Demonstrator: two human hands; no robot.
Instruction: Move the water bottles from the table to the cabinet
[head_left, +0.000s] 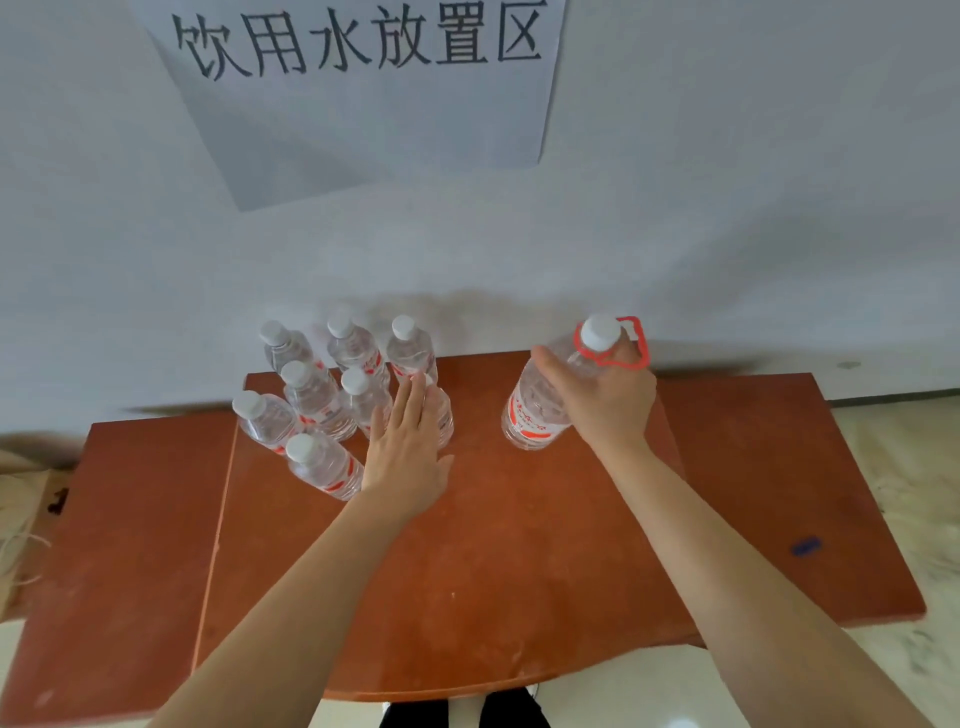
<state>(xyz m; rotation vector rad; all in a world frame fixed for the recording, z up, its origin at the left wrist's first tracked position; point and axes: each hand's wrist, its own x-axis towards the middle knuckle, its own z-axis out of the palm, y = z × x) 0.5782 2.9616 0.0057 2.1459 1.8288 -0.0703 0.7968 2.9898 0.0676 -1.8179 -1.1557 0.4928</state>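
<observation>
The right hand (602, 402) gripped the big handled bottle (535, 413) by its shoulder, tilted near the desk's (519, 545) far edge, while the left hand (408, 454), held flat, seemingly steadied the small bottles (314, 400) clustered far-left.

Red-brown wooden top (519, 545) bears clustered clear water bottles (311, 400).

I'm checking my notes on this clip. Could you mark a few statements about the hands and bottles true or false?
1. The right hand grips the large bottle. True.
2. The large bottle's handle is blue. False: it is red.
3. The left hand has straight fingers. True.
4. The small bottles lie on their sides. False: they stand upright on the brown top.
</observation>
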